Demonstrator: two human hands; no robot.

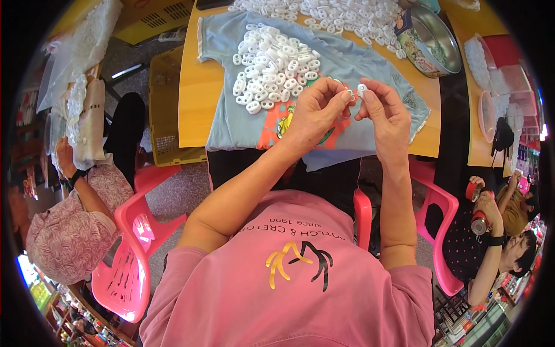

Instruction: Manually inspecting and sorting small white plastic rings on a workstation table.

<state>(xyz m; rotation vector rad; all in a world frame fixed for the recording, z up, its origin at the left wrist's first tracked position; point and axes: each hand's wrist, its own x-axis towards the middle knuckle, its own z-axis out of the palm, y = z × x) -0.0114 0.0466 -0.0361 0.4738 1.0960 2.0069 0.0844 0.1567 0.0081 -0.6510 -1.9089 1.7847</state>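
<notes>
Above a light blue T-shirt (225, 124) spread on the table, my two hands are close together. My right hand (388, 115) pinches a small white two-holed plastic piece (362, 90) between thumb and forefinger. Close by, my left hand (317, 113) has its thumb and forefinger pressed together on a tiny light-coloured bit, too small to name. A heap of similar white oval pieces (272, 69) lies on the shirt, left of my hands. Behind it, a larger spread of white pieces (347, 14) covers the table's far side.
A round metal tin (450, 47) with small greenish bits inside stands at the back right of the yellow table (193, 98). A yellow crate (165, 110) is beside the table's left edge. People sit on both sides, with pink chairs (130, 254) near me.
</notes>
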